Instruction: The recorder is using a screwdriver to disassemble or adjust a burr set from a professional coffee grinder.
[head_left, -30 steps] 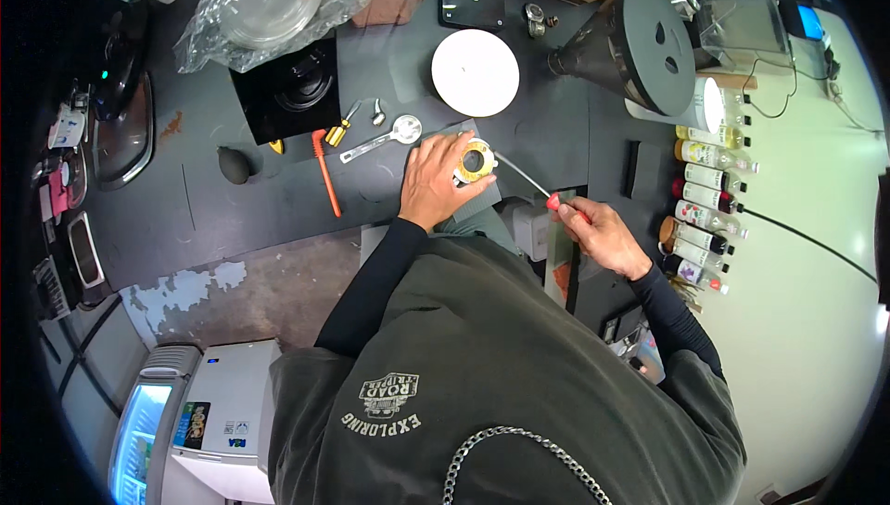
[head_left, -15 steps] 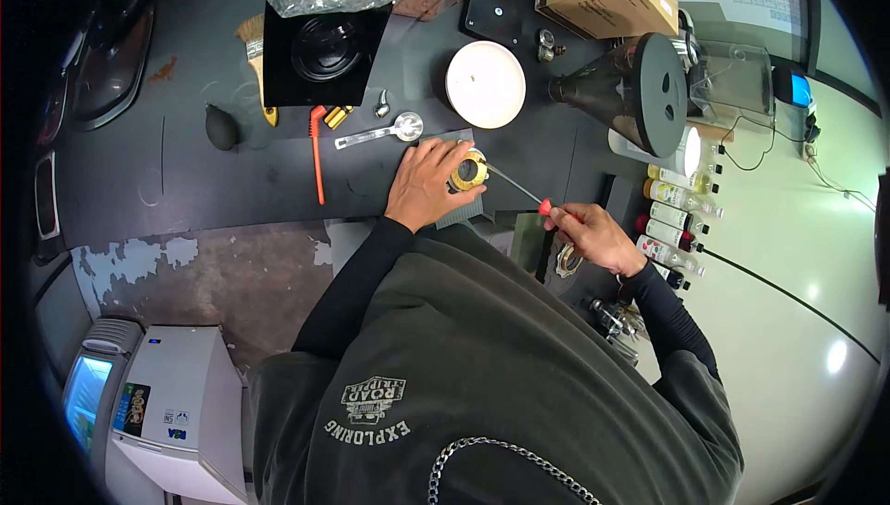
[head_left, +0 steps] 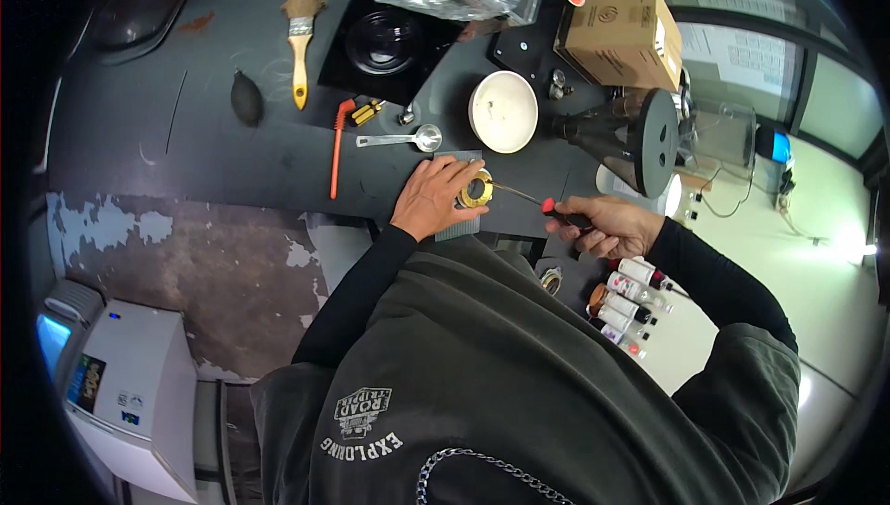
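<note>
My left hand point(head_left: 431, 197) is closed around a brass-coloured ring-shaped part point(head_left: 488, 194) with a dark round opening, steadying it over a grey ribbed mat point(head_left: 457, 227) at the table's near edge. In my right hand point(head_left: 619, 223) is a screwdriver point(head_left: 549, 206) with a red and black handle. Its thin metal shaft points left, and the tip meets the ring's right side; whether it sits in a slot or hole is too small to tell. My left fingers hide part of the ring. Just beyond that hand lies a metal scoop point(head_left: 427, 138).
A red angled tool point(head_left: 336, 157), a wooden-handled brush point(head_left: 298, 51) and a black blower bulb point(head_left: 246, 98) lie to the left. Beyond the ring stands a white bowl point(head_left: 503, 145). A dark hopper point(head_left: 607, 134) and cardboard box point(head_left: 619, 42) occupy the right; bottles point(head_left: 630, 284) stand below.
The whole view has shifted. My right hand has taken a fuller grip on the screwdriver handle, with the elbow swung outward. My left hand still holds the ring.
</note>
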`<state>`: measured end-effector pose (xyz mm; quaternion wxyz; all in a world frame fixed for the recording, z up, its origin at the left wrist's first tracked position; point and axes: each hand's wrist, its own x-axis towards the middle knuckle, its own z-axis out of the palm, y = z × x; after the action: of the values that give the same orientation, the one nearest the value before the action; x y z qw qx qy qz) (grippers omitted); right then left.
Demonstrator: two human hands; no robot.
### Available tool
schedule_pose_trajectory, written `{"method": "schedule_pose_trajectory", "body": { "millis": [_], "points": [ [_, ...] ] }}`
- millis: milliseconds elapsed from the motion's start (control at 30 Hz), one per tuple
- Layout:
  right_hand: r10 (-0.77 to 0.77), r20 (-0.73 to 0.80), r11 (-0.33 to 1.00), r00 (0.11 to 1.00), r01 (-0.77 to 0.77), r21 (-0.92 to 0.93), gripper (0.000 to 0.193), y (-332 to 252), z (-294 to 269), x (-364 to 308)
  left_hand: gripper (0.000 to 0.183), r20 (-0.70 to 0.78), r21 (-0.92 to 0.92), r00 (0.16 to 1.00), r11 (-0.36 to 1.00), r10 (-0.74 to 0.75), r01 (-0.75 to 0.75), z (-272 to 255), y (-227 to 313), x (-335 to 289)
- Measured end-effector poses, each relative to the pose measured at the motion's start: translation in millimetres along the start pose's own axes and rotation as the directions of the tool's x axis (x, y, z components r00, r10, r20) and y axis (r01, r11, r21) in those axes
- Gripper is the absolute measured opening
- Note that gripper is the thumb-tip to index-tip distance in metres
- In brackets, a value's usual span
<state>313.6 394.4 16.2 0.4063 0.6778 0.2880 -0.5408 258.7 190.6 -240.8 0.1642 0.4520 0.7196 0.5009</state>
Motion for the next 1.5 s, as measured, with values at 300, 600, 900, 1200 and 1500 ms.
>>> {"method": "schedule_pose_trajectory", "body": {
  "millis": [300,600,900,1200,1500],
  "points": [
    [0.077,-0.132,0.986,0.988,-0.095,-0.134,0.044,-1.2,25.1,4.4,0.072,-0.034,-0.058,0.999,0.998,-0.018,0.016,5.8,-4.6,-4.2],
    [-0.018,-0.388,0.714,0.922,-0.260,-0.650,0.067,-1.3,-3.9,30.4,0.045,-0.021,-0.182,0.998,0.982,-0.061,0.056,-33.9,11.5,12.5],
    [-0.232,-0.146,0.599,0.962,0.023,-0.801,0.072,8.6,11.0,15.4,0.072,-0.007,-0.089,0.997,0.994,0.071,-0.071,26.6,-10.8,-14.2],
    [-0.833,0.129,-0.341,0.539,-0.316,-0.885,0.051,40.2,-32.2,67.7,0.068,0.080,-0.124,0.996,0.992,0.041,-0.031,19.3,-7.5,-6.4],
    [-0.668,0.060,-0.140,0.741,-0.046,-0.989,0.062,2.0,2.1,29.0,0.067,0.006,-0.088,0.999,0.996,0.033,-0.032,-8.7,-5.3,6.6]
  ]
}}
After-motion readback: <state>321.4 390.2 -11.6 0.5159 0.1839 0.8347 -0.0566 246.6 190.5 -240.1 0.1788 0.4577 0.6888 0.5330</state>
